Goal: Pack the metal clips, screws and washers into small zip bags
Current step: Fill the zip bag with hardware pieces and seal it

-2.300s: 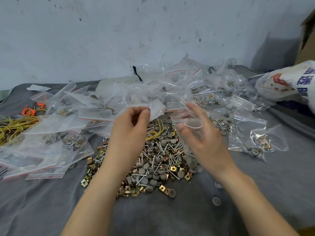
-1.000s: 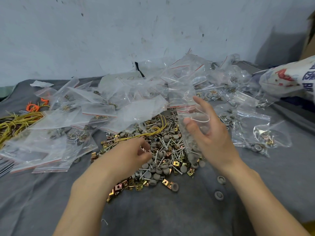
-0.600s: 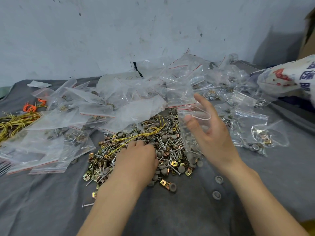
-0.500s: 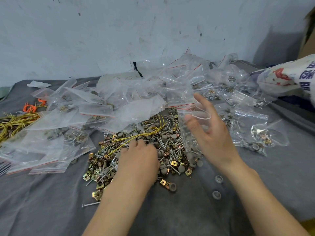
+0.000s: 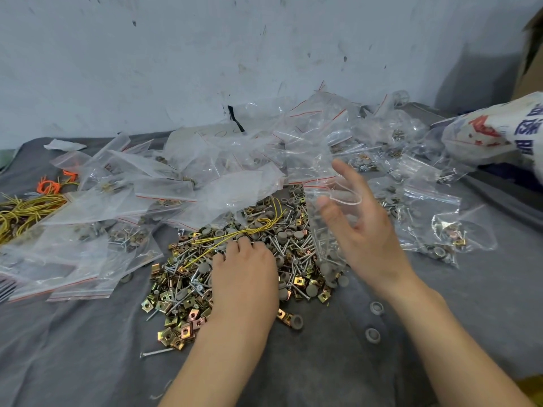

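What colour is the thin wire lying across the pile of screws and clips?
Yellow; the wire shows best in the head view.

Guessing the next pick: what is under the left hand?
The left hand lies on the pile of brass clips, screws and grey washers, fingertips near a yellow wire. Which piece it touches is covered by the hand.

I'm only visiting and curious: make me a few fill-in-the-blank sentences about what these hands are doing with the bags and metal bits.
The right hand holds a clear zip bag with its mouth ___. The left hand rests on the pile of hardware, which lies on a ___ cloth. The thin wire across the pile is ___.
Missing words: open, grey, yellow.
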A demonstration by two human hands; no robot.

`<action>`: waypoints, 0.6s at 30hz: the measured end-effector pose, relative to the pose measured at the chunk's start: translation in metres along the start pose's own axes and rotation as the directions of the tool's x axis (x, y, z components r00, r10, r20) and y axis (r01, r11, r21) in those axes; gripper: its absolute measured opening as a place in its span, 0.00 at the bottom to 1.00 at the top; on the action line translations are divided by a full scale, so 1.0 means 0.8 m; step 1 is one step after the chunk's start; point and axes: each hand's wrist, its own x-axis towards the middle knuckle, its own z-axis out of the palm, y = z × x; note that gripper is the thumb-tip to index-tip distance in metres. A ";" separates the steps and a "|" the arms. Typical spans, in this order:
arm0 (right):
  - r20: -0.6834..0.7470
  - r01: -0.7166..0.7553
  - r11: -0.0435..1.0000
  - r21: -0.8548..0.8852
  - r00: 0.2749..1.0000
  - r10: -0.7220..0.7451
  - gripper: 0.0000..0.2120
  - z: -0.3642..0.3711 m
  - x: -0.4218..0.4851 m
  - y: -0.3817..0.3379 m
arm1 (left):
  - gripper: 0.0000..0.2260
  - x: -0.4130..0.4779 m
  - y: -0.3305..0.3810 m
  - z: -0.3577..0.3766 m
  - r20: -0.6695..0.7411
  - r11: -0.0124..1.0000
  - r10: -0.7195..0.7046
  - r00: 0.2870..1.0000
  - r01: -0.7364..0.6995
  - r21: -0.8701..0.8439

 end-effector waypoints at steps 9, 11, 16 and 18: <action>0.006 0.001 1.000 -0.006 1.000 -0.001 0.29 0.000 -0.001 -0.001 | 0.14 0.005 -0.005 0.001 0.035 0.995 0.039 0.999 -0.035 -0.099; 0.005 0.004 1.000 -0.014 1.000 -0.004 0.29 0.000 -0.001 -0.001 | 0.14 0.007 -0.012 0.000 0.052 0.988 0.047 0.998 -0.039 -0.150; 0.009 0.011 1.000 -0.027 1.000 -0.011 0.29 0.001 0.000 -0.001 | 0.11 0.007 -0.023 -0.005 0.078 0.970 0.063 0.995 -0.043 -0.241; 0.009 0.011 1.000 -0.028 1.000 -0.011 0.29 0.002 0.000 -0.002 | 0.08 0.007 -0.024 -0.009 0.036 0.950 0.060 0.998 -0.046 -0.309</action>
